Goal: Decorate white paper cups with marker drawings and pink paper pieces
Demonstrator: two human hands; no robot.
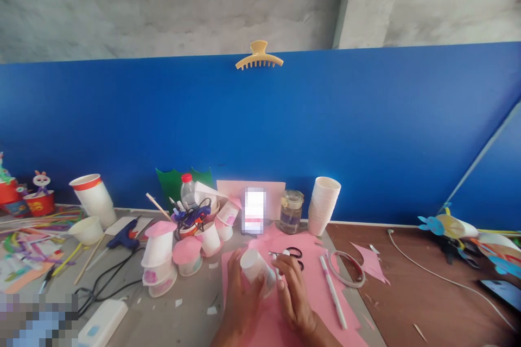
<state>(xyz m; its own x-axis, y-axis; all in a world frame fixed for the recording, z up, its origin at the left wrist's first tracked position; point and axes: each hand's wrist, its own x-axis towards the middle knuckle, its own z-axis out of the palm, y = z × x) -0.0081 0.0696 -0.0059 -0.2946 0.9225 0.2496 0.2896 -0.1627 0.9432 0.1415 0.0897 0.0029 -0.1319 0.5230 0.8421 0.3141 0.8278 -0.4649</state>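
Note:
My left hand [238, 298] is wrapped round a white paper cup [253, 263], which is tilted with its round end toward the upper left. Close against the cup's right side, my right hand [296, 295] pinches a slim white pen-like tool [278, 271]. The fingers hide part of this tool, so its exact kind does not show. Both hands are over a sheet of pink paper [315, 268]. Scissors with black handles [300, 252] lie just beyond my right fingers. A white marker [334, 295] rests on the paper to the right.
At the back stand a stack of paper cups [324, 206], a glass jar [291, 214] and a propped phone [254, 210]. Decorated cups [158, 260] sit left, near a blue glue gun [124, 236] and its black cord. A tape roll [347, 270] lies right.

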